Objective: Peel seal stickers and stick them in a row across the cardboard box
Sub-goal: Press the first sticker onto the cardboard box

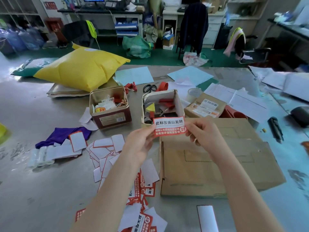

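Note:
A red and white seal sticker (pixel 169 126) with black characters is held up in the air between both hands. My left hand (pixel 142 141) pinches its left edge, and my right hand (pixel 202 133) pinches its right edge. Below and to the right lies the flat brown cardboard box (pixel 215 158), its top bare of stickers. More printed seal stickers (pixel 142 190) lie loose on the table under my left forearm, mixed with white backing papers (pixel 107 148).
A metal tin (pixel 110 106) and a small open carton (pixel 162 104) of odds and ends stand behind the sticker. A yellow padded bag (pixel 82 67), scissors (pixel 149 88), a tape roll (pixel 194 94), a labelled parcel (pixel 205 106) and a purple cloth (pixel 66 133) surround them.

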Available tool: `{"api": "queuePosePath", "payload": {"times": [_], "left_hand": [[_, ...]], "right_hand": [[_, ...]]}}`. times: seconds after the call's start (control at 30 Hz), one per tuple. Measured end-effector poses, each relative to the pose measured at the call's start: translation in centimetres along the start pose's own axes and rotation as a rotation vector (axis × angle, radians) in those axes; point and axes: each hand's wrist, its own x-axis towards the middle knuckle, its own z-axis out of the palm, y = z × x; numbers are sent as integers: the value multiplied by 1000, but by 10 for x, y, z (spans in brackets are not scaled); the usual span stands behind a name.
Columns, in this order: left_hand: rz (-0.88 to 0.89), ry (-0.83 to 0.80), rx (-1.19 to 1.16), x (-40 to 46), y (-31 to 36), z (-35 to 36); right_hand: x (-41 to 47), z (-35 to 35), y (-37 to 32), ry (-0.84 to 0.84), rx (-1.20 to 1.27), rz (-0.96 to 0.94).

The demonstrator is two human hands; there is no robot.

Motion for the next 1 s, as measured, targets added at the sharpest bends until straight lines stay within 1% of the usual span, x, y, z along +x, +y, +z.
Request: {"api": "queuePosePath", "payload": {"times": [0.2, 0.37, 0.5, 0.63, 0.73, 1.0], "left_hand": [[-8, 108, 176, 2, -13, -5], [-67, 93, 165, 4, -18, -10], [-38, 138, 200, 4, -21, -12], [50, 199, 353, 4, -27, -12], [89, 210, 404, 3, -30, -10], [71, 236, 425, 4, -34, -10]], "right_hand": [[-5, 10, 4, 9, -62, 99], [-3, 14, 10, 22, -147, 151], [-7, 13, 12, 13, -155, 101], [-12, 15, 17, 48, -171, 39], [-13, 17, 21, 63, -183, 16], [-14, 19, 24, 51, -206, -8]]}}
